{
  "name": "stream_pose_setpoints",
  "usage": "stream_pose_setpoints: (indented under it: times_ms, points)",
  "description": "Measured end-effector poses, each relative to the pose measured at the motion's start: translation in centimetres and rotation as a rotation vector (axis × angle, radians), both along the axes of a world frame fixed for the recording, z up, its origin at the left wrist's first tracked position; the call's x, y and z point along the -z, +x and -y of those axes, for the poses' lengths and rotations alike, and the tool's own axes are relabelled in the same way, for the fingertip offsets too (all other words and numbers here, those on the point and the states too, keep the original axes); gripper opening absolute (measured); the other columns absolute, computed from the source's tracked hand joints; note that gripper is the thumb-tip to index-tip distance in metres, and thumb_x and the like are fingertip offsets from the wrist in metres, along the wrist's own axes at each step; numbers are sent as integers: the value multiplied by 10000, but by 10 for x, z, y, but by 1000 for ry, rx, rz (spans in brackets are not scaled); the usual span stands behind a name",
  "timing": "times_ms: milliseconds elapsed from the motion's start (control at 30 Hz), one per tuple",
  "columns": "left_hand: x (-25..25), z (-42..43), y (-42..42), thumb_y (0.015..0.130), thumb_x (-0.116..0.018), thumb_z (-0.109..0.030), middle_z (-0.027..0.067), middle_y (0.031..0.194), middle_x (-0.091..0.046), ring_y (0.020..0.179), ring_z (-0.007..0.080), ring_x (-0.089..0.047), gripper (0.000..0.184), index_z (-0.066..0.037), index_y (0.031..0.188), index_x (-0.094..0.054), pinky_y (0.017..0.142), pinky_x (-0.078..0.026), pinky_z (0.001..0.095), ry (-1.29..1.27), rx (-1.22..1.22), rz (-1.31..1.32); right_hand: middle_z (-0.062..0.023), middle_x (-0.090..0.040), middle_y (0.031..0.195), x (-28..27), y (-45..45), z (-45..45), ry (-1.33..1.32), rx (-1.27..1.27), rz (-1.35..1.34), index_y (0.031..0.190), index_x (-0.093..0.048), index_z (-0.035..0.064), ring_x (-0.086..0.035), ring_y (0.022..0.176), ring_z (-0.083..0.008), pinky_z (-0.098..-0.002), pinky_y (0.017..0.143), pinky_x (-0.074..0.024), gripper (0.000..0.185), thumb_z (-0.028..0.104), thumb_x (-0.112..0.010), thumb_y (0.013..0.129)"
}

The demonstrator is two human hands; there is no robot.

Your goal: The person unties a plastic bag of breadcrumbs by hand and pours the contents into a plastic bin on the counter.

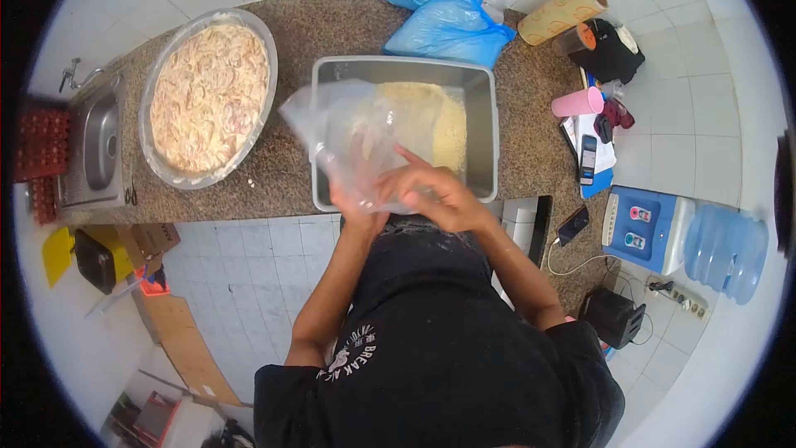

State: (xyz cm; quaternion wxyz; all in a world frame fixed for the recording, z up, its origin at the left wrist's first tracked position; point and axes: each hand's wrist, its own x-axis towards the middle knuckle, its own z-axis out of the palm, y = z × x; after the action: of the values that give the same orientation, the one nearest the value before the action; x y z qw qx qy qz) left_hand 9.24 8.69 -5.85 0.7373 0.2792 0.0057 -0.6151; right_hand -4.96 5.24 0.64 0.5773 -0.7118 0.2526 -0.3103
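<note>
A clear plastic bag (344, 129) hangs over the near left part of a grey rectangular tub (487, 108), which has pale yellow crumb-like powder (450, 129) in it. My left hand (358, 209) is at the bag's lower end, closed on the film; its fingers show only dimly through the plastic. Just to the right, my right hand (444, 197) is beside the bag over the tub's near rim. Its index finger is stretched out and the other fingers are loosely bent and apart, with nothing seen in them.
A large round basin (272, 75) of batter-coated pieces stands left of the tub on the granite counter (290, 25). Blue plastic bags (456, 21) lie behind the tub. To the right are a film roll (564, 12), a pink cup (578, 102) and a water dispenser (647, 231). A sink (101, 145) is far left.
</note>
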Motion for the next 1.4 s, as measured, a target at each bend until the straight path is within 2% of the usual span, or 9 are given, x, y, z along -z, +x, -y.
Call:
stream_pose_setpoints:
  times_ms: [100, 167, 267, 367, 533, 633, 733, 833, 1400]
  points:
    - [72, -34, 11, 982, -289, -629, 169, 1493, -368, 1382, 326, -355, 743, -118, 1521, -266, 1137, -315, 467, -250, 180, -330, -50, -683, 941, 25, 5, -7, 16, -68, -97, 928, -628, 78, -654, 1016, -238, -481, 1177, -241, 103, 160, -571, 951]
    - [38, -28, -5, 986, -349, -572, 166, 1417, -454, 1318, 308, -437, 682, -90, 1468, -356, 1085, -387, 460, 158, 45, -104, -55, -683, 920, 43, 4, -9, 7, -97, -122, 934, -637, 75, -665, 998, -245, -486, 1171, -254, 95, 155, -586, 940]
    - [62, -29, -4, 871, -605, -117, 129, 1197, -599, 1012, 244, -641, 559, -74, 1394, -413, 843, -551, 355, -36, 173, -3, -71, -682, 875, 53, -1, -11, -33, -85, -81, 916, -659, 78, -675, 932, -274, -481, 1141, -304, 79, 149, -626, 906]
    - [78, -27, -12, 824, -581, -35, 133, 1161, -612, 968, 240, -657, 503, -54, 1314, -469, 805, -569, 367, 196, 122, 125, -78, -690, 878, 52, -19, -10, -162, 8, 16, 878, -672, 70, -669, 883, -282, -483, 1093, -358, 87, 156, -660, 880]
    - [53, -20, -37, 817, -574, -47, 143, 1001, -663, 910, 279, -676, 296, 7, 1107, -592, 796, -581, 405, 287, -78, 50, -127, -629, 1192, 91, -72, -1, -255, 530, -98, 1007, -649, 64, -564, 1161, -296, -421, 1017, -404, 181, 193, -681, 885]
    - [71, -24, -48, 856, -552, -102, 151, 984, -671, 906, 297, -679, 274, 19, 1094, -610, 797, -579, 419, 109, 7, -53, -97, -547, 1340, 102, -75, 3, 560, 788, 0, 1285, -522, 87, -486, 1272, -288, -423, 1062, -371, 422, 287, -648, 935]
    - [71, -24, -70, 916, -483, -191, 166, 1086, -649, 893, 271, -680, 379, 27, 1222, -535, 761, -593, 405, -91, 93, -188, -106, -452, 1387, 87, -75, 14, 1214, 418, 313, 1459, -222, 113, -476, 1248, -259, -418, 1054, -395, 711, 426, -609, 952]
    - [42, -16, -92, 924, -510, -181, 158, 1094, -650, 904, 254, -678, 375, 24, 1236, -532, 764, -589, 391, 297, 67, 285, -137, -481, 1351, 88, -64, 27, 1201, 331, 553, 1442, -273, 61, -487, 1244, -251, -393, 1043, -405, 730, 380, -674, 922]
    - [-4, -75, 16, 944, -559, -167, 149, 1339, -540, 1160, 232, -568, 512, -36, 1416, -409, 968, -463, 380, 424, 153, 572, -136, -634, 1224, 70, -49, 59, -153, 646, -312, 1308, -545, -2, -599, 1121, -230, -345, 974, -460, 533, 131, -759, 838]
